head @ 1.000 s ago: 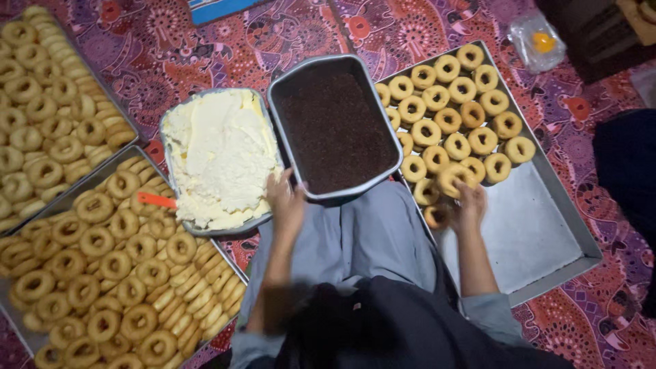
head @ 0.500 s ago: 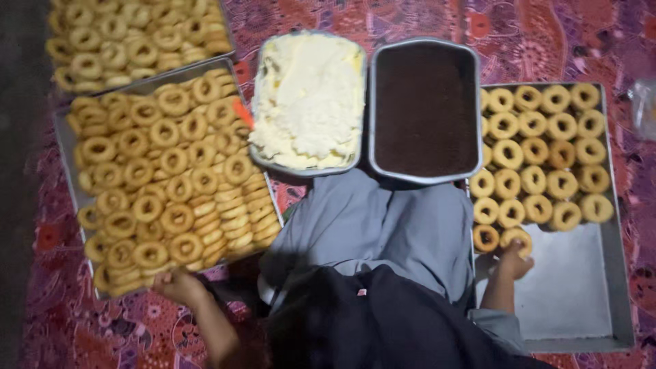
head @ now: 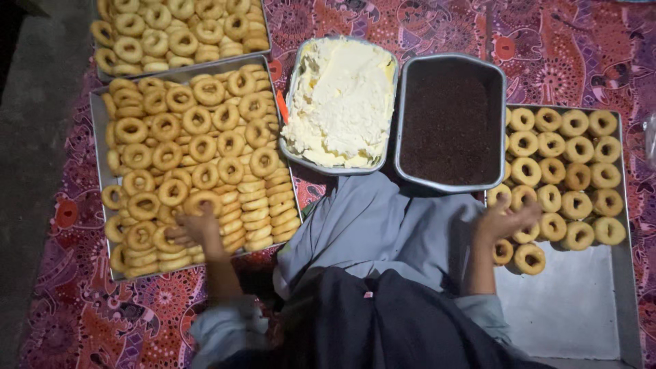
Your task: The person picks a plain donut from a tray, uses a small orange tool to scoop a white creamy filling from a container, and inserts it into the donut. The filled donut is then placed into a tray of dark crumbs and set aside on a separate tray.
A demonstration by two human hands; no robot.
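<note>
The left hand (head: 195, 229) lay on the near edge of the large tray of plain rings (head: 102, 147), fingers spread over the topmost doughnuts; whether it had closed on one could not be determined. The rings (head: 205, 147) in that tray were golden-brown, round with a clear central hole, matte and uncoated. Those toward the far side lay flat and overlapping, while those along the near right side stood on edge in tight rows. A second tray (head: 263, 48) of the same plain rings sat beyond it, touching its far rim.

The right hand (head: 502, 222) was raised over the left near corner of the right-hand tray (head: 581, 307), fingers loosely curled and partly apart; the view did not show whether it gripped a ring. The doughnuts (head: 564, 174) there lay flat in fairly even rows filling the far half, with two more just beside the hand. The near half of that tray showed bare grey metal.

Between the two trays stood two deep metal pans, side by side and almost touching. The left pan (head: 342, 102) held a pale, creamy, roughly spread mass, with an orange utensil handle (head: 281, 106) at its left rim. The right pan (head: 451, 123) held a dark brown, fine-grained filling, level across. Everything rested on a patterned purple and red cloth (head: 567, 48). Grey and dark garments (head: 383, 232) covered the person's lap in the foreground.
</note>
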